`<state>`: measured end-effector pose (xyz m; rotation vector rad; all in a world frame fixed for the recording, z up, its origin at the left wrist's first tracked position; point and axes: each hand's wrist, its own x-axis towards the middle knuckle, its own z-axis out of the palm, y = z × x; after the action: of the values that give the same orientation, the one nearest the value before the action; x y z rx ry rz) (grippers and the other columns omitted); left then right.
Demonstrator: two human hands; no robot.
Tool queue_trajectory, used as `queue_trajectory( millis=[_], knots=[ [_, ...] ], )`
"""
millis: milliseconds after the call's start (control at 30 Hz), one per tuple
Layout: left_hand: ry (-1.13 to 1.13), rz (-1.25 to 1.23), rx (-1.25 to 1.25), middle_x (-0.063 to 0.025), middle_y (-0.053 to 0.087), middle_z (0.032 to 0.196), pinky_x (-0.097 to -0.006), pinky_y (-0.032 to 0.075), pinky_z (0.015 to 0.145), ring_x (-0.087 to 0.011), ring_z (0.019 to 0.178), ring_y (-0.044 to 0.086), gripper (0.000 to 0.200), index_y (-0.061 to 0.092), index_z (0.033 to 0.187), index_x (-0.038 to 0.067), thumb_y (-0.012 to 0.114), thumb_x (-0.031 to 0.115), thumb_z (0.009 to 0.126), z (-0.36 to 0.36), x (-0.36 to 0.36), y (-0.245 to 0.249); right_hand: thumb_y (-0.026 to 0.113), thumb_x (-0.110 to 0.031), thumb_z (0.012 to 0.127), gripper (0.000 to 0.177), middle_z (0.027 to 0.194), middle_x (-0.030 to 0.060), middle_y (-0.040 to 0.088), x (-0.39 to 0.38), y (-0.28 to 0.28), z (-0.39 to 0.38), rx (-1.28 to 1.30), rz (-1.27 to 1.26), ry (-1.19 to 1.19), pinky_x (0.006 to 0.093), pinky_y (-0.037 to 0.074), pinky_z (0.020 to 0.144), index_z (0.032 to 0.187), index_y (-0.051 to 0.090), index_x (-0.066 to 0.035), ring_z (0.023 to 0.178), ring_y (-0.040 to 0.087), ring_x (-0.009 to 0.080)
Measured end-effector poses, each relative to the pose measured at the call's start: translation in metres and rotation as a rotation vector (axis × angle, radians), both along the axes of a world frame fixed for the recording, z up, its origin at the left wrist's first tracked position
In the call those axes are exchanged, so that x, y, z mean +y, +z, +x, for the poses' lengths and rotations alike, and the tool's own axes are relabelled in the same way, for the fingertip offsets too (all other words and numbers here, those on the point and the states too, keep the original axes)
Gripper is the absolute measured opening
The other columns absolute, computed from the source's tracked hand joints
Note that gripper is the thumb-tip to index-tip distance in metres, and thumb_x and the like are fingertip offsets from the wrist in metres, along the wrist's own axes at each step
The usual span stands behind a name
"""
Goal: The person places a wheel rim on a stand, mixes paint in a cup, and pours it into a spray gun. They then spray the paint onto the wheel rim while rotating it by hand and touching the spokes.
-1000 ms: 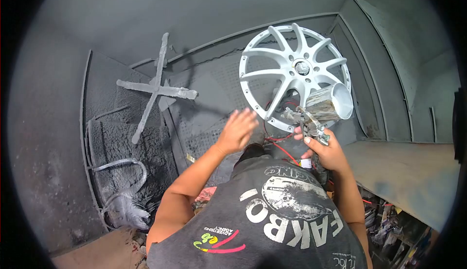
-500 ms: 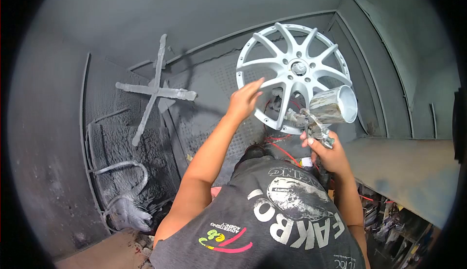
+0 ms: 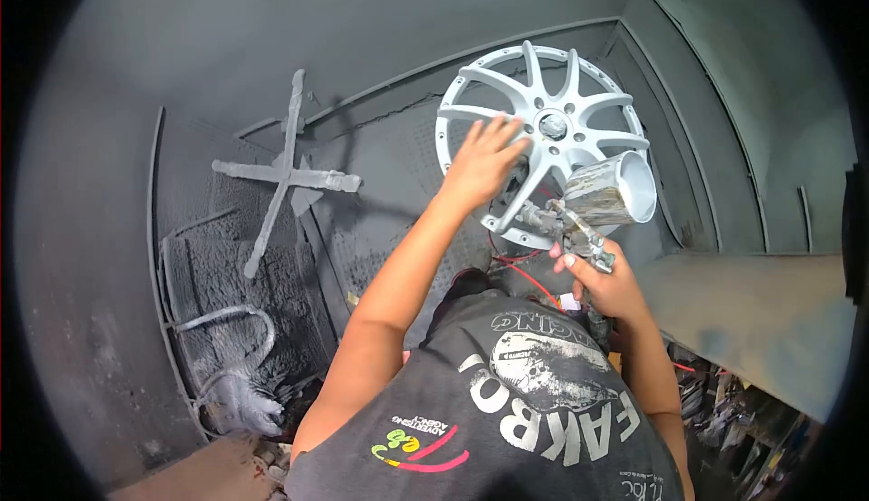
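A light grey-white alloy wheel rim (image 3: pixel 594 114) with several spokes is held up ahead of me, facing me. My left hand (image 3: pixel 490 159) reaches over its left side, fingers extended and apart, overlapping a spoke near the hub. Below the rim's right side, my right hand (image 3: pixel 608 282) grips a paint-crusted spray gun (image 3: pixel 579 234) by its handle. The gun's round metal cup (image 3: pixel 599 191), streaked with dried paint, tilts to the right and covers part of the rim. The gun's nozzle end points left, close to the lower spokes.
A paint-coated cross-shaped stand (image 3: pixel 288 175) rises at the left. Beneath it are a coated textured panel (image 3: pixel 262 275) and a bent pipe (image 3: pixel 269 331). A red hose (image 3: pixel 534 282) runs near my feet. Cluttered items (image 3: pixel 733 410) lie at lower right.
The wheel rim has turned, its spokes now at different angles. My left hand has moved right and further over the spokes. My right hand keeps hold of the spray gun, nearly in place.
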<state>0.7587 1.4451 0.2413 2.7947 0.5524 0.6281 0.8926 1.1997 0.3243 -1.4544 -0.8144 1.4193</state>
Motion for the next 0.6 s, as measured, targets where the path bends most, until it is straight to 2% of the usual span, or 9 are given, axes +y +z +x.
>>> queue_trajectory(
  millis=[33, 133, 167, 233, 367, 433, 467, 533, 600],
  knots=[
    [-0.062, -0.07, 0.059, -0.0076, 0.041, 0.153, -0.0547, 0.027, 0.117, -0.0332, 0.147, 0.027, 0.044, 0.057, 0.135, 0.015, 0.055, 0.01, 0.091, 0.013, 0.006, 0.001, 0.062, -0.014, 0.095, 0.035, 0.1, 0.0047, 0.067, 0.003, 0.001, 0.0, 0.005, 0.026, -0.012, 0.024, 0.052, 0.05, 0.127, 0.057, 0.001, 0.076, 0.061, 0.0088],
    [-0.095, -0.239, -0.041, -0.0076, 0.04, 0.154, -0.0446, 0.037, 0.114, -0.0336, 0.144, 0.032, 0.051, 0.057, 0.135, 0.013, 0.054, -0.001, 0.086, 0.0, 0.0, -0.005, 0.063, -0.013, 0.095, 0.03, 0.098, 0.0054, 0.067, 0.009, 0.011, -0.007, 0.022, 0.071, -0.042, 0.023, 0.051, 0.049, 0.12, 0.06, 0.003, 0.076, 0.062, 0.0086],
    [-0.09, -0.235, -0.039, -0.0076, 0.04, 0.154, -0.0446, 0.037, 0.114, -0.0336, 0.144, 0.032, 0.051, 0.057, 0.135, 0.013, 0.054, -0.001, 0.086, -0.011, -0.006, -0.008, 0.063, -0.013, 0.094, 0.031, 0.099, 0.0054, 0.067, 0.008, 0.009, -0.005, 0.011, 0.079, -0.046, 0.0232, 0.052, 0.049, 0.121, 0.059, 0.003, 0.077, 0.062, 0.0087],
    [0.095, -0.503, -0.085, -0.0108, 0.043, 0.151, -0.0418, 0.039, 0.113, -0.0336, 0.136, 0.045, 0.06, 0.058, 0.133, 0.01, 0.057, -0.008, 0.076, -0.042, -0.033, -0.023, 0.063, -0.013, 0.094, 0.031, 0.1, 0.0054, 0.067, 0.005, 0.002, -0.002, 0.008, 0.082, -0.06, 0.0233, 0.052, 0.049, 0.122, 0.059, 0.003, 0.078, 0.062, 0.0087],
    [0.182, -0.348, -0.078, -0.012, 0.043, 0.151, -0.0451, 0.041, 0.109, -0.0338, 0.124, 0.057, 0.055, 0.061, 0.13, 0.01, 0.056, -0.009, 0.079, -0.09, -0.076, -0.065, 0.062, -0.013, 0.095, 0.037, 0.105, 0.0061, 0.067, 0.002, -0.004, 0.002, 0.021, 0.052, 0.001, 0.024, 0.054, 0.051, 0.128, 0.056, 0.002, 0.084, 0.062, 0.0102],
    [0.077, -0.106, -0.071, -0.0131, 0.05, 0.146, -0.0491, 0.042, 0.106, -0.0309, 0.112, 0.065, 0.052, 0.064, 0.125, 0.011, 0.059, -0.008, 0.077, -0.11, -0.091, -0.075, 0.062, -0.013, 0.095, 0.039, 0.107, 0.0061, 0.066, 0.003, -0.002, 0.001, 0.032, 0.04, 0.004, 0.0242, 0.054, 0.051, 0.13, 0.055, 0.002, 0.086, 0.063, 0.0108],
    [0.07, -0.102, -0.075, -0.0131, 0.05, 0.146, -0.0491, 0.042, 0.106, -0.0309, 0.112, 0.065, 0.052, 0.064, 0.125, 0.011, 0.059, -0.008, 0.077, -0.117, -0.088, -0.076, 0.062, -0.013, 0.095, 0.04, 0.108, 0.0063, 0.066, 0.004, -0.001, 0.0, 0.065, 0.04, -0.025, 0.0245, 0.055, 0.052, 0.131, 0.054, 0.002, 0.087, 0.063, 0.0113],
    [-0.095, -0.298, -0.131, -0.0109, 0.056, 0.139, -0.0502, 0.043, 0.103, -0.0287, 0.112, 0.064, 0.052, 0.066, 0.124, 0.013, 0.063, -0.005, 0.075, -0.125, -0.088, -0.065, 0.061, -0.013, 0.095, 0.04, 0.109, 0.0064, 0.066, 0.0, 0.0, -0.002, 0.097, 0.031, -0.057, 0.0248, 0.055, 0.052, 0.132, 0.053, 0.002, 0.088, 0.063, 0.0118],
    [-0.1, -0.152, -0.235, -0.0085, 0.061, 0.133, -0.045, 0.044, 0.102, -0.0267, 0.119, 0.06, 0.05, 0.066, 0.124, 0.013, 0.066, -0.001, 0.076, -0.094, -0.065, -0.038, 0.061, -0.014, 0.096, 0.036, 0.11, 0.0066, 0.066, 0.003, 0.0, -0.003, 0.004, 0.077, -0.063, 0.0251, 0.054, 0.051, 0.128, 0.055, 0.002, 0.088, 0.063, 0.012]
  ],
)
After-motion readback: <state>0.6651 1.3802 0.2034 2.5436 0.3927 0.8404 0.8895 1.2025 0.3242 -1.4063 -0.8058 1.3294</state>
